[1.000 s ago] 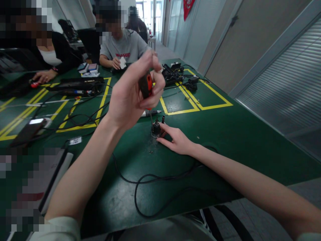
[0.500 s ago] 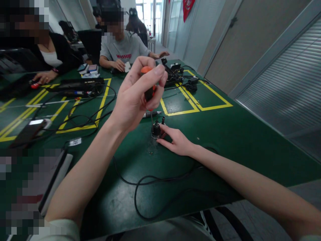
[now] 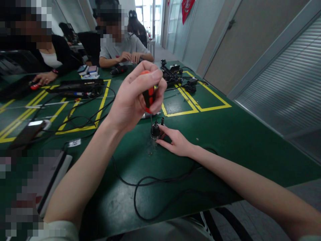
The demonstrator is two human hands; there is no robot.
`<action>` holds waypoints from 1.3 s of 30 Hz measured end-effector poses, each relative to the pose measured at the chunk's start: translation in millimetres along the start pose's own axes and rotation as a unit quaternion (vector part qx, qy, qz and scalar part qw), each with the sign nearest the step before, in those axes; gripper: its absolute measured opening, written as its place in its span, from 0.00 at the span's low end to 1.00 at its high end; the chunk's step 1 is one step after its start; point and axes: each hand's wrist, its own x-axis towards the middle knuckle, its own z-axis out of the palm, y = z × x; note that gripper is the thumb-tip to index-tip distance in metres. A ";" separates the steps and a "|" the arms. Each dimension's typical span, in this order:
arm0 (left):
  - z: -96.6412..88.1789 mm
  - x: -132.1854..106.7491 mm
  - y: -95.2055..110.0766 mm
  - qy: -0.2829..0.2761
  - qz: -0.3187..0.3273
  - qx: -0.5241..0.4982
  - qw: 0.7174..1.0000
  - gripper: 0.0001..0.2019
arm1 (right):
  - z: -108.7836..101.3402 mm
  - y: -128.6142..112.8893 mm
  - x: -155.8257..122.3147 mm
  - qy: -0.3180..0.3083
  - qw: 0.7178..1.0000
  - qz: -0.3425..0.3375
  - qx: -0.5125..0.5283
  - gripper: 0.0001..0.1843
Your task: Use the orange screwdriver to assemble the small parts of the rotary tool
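My left hand (image 3: 135,98) is raised above the green table (image 3: 225,134), its fingers wrapped round the orange and black handle of a screwdriver (image 3: 148,95). The thin shaft runs straight down into the top of a small black round part (image 3: 155,130) standing on the table. My right hand (image 3: 177,142) lies beside that part, fingers pinched against its right side and base. Tiny screws (image 3: 150,153) lie just in front of the part.
A black cable (image 3: 150,182) loops across the near table edge. A black phone (image 3: 27,132) and more cables lie left among yellow tape lines (image 3: 198,107). Black devices (image 3: 173,75) sit at the far end. Two people sit at the far left with their hands on the table.
My left hand has turned on the screwdriver handle and sunk a little. The person in grey has drawn both hands together. My right hand has stayed at the part.
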 end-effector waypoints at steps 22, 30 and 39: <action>0.7 -0.9 1.8 -0.023 -0.011 -0.006 1.000 0.10 | 0.2 1.1 -1.0 -0.009 1.000 0.010 -0.006 0.28; -0.7 0.5 1.1 -0.003 -0.032 -0.013 0.999 0.18 | -0.9 0.2 -0.2 -0.012 1.000 0.012 0.004 0.28; 1.3 -2.0 -0.9 -0.004 -0.006 -0.019 1.000 0.09 | 0.1 1.7 -2.5 -0.003 1.000 0.018 0.009 0.29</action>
